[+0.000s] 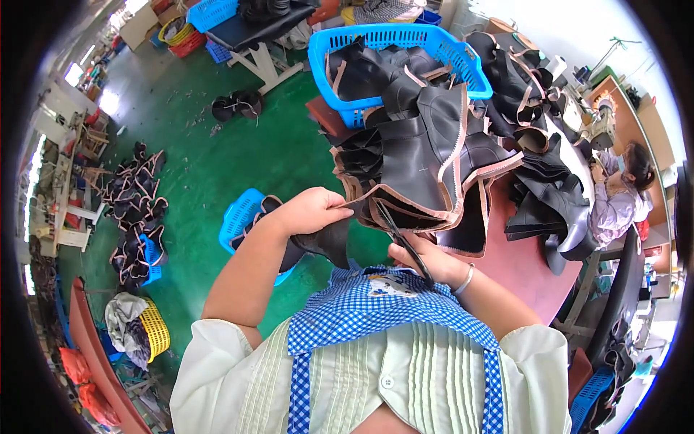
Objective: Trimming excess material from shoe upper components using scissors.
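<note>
A pile of black leather boot uppers (416,155) with pinkish-tan edges lies in front of me. My left hand (312,210) is closed, pinching the edge of one black leather piece (329,240) that hangs below the fingers. In my right hand (436,262) is a pair of dark scissors (409,249), pointing up and left. Their tips reach the edge of the leather close to my left fingers. How far the blades stand apart is hard to make out.
Under the pile is a reddish table (531,271). A blue plastic basket (394,30) holds more leather pieces at the far side. Another blue basket (242,217) stands lower left on the green floor (195,163). At right, a person (622,192) sits by a sewing machine (601,130).
</note>
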A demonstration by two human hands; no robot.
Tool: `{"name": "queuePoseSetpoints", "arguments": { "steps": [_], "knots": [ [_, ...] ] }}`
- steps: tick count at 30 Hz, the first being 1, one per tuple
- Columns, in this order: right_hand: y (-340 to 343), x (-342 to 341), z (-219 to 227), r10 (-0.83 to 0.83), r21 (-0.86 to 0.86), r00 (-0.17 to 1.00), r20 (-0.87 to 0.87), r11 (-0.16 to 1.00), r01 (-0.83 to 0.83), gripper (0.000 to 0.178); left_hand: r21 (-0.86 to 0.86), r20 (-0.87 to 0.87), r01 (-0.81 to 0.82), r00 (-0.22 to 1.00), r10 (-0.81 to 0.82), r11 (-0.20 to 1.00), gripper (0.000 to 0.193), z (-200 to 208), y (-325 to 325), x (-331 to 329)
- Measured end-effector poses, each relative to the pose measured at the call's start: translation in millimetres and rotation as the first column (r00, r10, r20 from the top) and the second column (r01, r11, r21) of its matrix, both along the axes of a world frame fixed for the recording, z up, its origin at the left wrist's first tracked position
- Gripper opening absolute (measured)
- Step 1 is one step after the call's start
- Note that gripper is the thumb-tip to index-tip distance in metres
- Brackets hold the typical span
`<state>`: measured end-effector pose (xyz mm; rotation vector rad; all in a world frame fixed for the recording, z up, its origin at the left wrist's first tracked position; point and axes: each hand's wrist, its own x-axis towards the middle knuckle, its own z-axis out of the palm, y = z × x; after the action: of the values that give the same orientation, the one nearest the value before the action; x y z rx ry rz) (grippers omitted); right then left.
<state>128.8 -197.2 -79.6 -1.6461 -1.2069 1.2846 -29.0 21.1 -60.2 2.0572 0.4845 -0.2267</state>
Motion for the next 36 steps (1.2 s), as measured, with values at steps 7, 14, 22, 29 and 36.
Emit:
{"name": "queuePoseSetpoints", "arguments": {
  "steps": [7,14,22,29,36],
  "knots": [
    [10.9,-15.2,-0.7,-0.274,0.023,0.947,0.169,0.961,0.274,0.052,-0.061,0.004,-0.078,0.997,0.079,0.995,0.031,6.9,-5.9,-13.8],
    [7.5,-46.4,46.0,-0.165,0.320,0.960,-0.226,0.918,0.233,0.037,-0.426,0.357,-0.605,0.571,0.739,0.673,0.028,51.8,-22.0,-59.8],
    [63.3,-59.7,108.5,-0.251,0.464,0.866,-0.433,0.762,0.453,0.036,-0.510,0.859,-0.026,0.029,0.511,0.860,0.040,138.5,-65.2,-41.3],
    [35.2,-2.6,232.2,-0.152,0.428,0.765,-0.625,0.753,0.499,0.014,-0.392,0.274,-0.012,0.953,0.128,0.920,0.036,35.1,-38.4,-57.9],
    [55.7,152.0,170.3,-0.414,0.260,0.530,-0.740,0.550,0.794,0.021,-0.599,0.344,-0.098,0.865,0.366,0.795,0.018,-28.8,-9.4,-108.1]
  ]
}}
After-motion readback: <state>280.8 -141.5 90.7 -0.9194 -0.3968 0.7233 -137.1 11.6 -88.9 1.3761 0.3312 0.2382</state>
